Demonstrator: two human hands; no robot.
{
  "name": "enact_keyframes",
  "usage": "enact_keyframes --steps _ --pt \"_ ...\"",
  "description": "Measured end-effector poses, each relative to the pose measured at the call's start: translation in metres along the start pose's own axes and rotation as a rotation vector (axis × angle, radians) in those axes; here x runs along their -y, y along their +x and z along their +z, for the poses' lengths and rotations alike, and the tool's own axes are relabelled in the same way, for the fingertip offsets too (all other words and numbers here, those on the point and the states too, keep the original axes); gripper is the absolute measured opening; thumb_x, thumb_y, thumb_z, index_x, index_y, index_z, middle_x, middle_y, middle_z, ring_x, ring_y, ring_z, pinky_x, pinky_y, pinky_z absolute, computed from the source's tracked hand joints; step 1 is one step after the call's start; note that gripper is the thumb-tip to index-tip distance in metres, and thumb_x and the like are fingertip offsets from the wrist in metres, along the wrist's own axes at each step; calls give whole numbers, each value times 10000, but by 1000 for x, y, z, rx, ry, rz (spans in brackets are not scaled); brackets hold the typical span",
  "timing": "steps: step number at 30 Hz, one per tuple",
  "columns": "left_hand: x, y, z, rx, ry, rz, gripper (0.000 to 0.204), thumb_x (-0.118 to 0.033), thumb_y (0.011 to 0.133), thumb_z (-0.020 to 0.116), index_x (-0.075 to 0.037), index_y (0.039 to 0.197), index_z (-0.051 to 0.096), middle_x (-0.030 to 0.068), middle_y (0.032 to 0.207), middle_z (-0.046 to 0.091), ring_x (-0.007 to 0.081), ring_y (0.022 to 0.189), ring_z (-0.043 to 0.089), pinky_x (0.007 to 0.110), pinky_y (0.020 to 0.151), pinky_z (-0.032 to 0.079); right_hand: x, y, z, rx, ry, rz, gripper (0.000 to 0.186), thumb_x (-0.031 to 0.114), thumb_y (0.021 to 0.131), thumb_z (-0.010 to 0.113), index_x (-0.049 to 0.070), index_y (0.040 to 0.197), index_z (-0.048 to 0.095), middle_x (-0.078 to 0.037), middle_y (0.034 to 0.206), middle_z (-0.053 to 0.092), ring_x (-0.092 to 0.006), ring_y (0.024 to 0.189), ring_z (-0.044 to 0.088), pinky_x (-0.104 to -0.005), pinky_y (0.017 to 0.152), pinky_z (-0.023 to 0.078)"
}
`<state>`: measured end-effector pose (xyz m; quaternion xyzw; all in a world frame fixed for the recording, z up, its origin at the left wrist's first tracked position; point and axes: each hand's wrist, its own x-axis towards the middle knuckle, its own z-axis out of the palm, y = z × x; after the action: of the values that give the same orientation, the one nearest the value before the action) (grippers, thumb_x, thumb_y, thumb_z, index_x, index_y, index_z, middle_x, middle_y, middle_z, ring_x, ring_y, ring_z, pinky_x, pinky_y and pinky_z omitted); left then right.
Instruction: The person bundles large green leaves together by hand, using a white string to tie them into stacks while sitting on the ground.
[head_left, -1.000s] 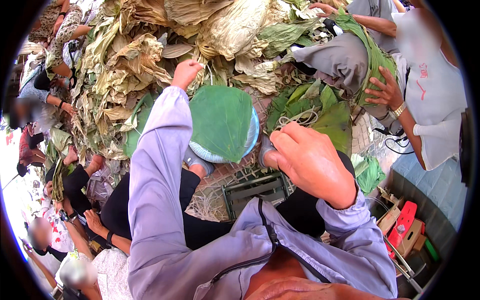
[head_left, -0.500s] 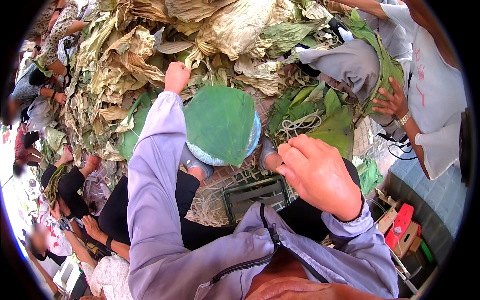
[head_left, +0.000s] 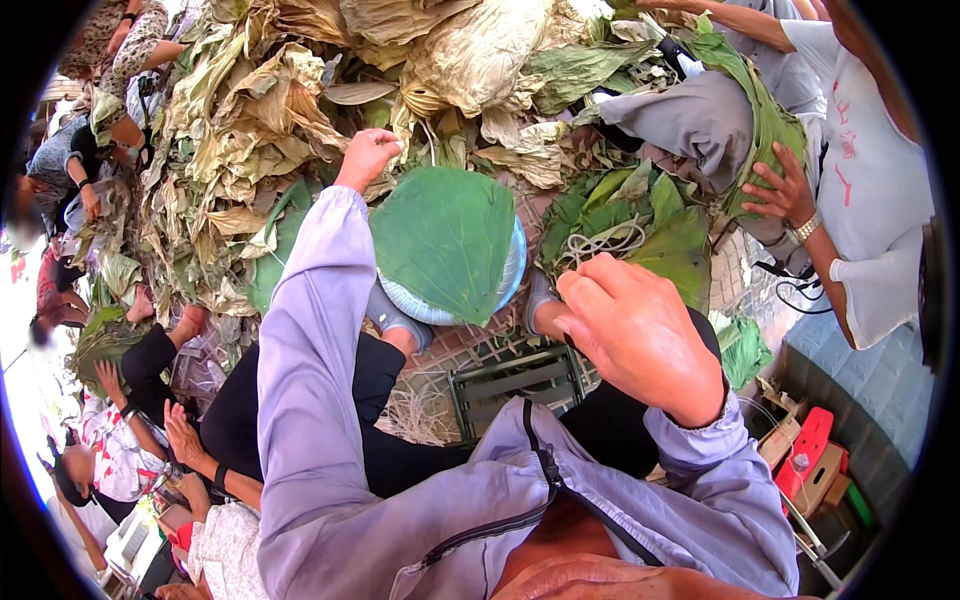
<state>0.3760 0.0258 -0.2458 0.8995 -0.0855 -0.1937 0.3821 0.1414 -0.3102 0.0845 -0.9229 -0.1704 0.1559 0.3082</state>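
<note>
A trimmed green lotus leaf (head_left: 445, 235) lies over a round basin with a pale blue rim (head_left: 519, 262), between my feet. Just beyond its left side, my left hand (head_left: 367, 158) reaches toward the heap of dry leaves, fingers loosened and nothing visible in them. Above my right knee my right hand (head_left: 640, 335) hovers with its fingers curled together; whatever they may hold is hidden. Right of the basin are several green leaves (head_left: 668, 252) with a loop of pale cord (head_left: 605, 242) on top. Another green leaf (head_left: 270, 268) rests left of the basin, partly behind my left sleeve.
A big heap of dry brown leaves (head_left: 470, 60) fills the far side. At right a co-worker's hand (head_left: 785, 190) holds a long green leaf. Several people sit at left. A dark folding stool (head_left: 515, 385) stands between my legs; a red object (head_left: 803, 455) lies among boxes at lower right.
My left hand has loosened from a fist and moved slightly right. My right hand stays nearly still. At far left a co-worker's hand has moved onto a green leaf.
</note>
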Motion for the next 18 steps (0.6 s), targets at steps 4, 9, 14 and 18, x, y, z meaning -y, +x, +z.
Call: enact_keyframes --steps 4,9,14,18 --pt "17 8 39 -9 109 -9 413 -332 787 754 -24 1063 751 216 1122 689 347 1109 630 392 970 486 0 4 0 26 -13 25 294 105 805 732 32 1060 604 -139 973 605 -365 824 616 -449 709 496" --pt "29 16 51 -9 67 -148 418 -300 795 758 -22 1106 738 223 1146 683 348 1120 633 393 967 487 1 11 -1 58 -12 20 324 123 811 741 33 1087 598 -137 988 600 -358 829 614 -443 722 495" --pt "-27 29 8 -223 -91 -53 331 -242 822 737 22 1021 742 152 901 752 252 848 712 347 802 528 -1 10 2 -5 -12 7 239 122 824 717 34 1006 590 -127 895 571 -347 807 610 -448 700 492" --pt "-72 36 -49 -229 -296 -31 298 -193 857 723 32 1053 736 67 920 743 111 826 655 271 796 511 2 9 2 -22 -33 -9 202 125 829 709 32 940 569 -132 848 557 -354 800 612 -462 694 495"
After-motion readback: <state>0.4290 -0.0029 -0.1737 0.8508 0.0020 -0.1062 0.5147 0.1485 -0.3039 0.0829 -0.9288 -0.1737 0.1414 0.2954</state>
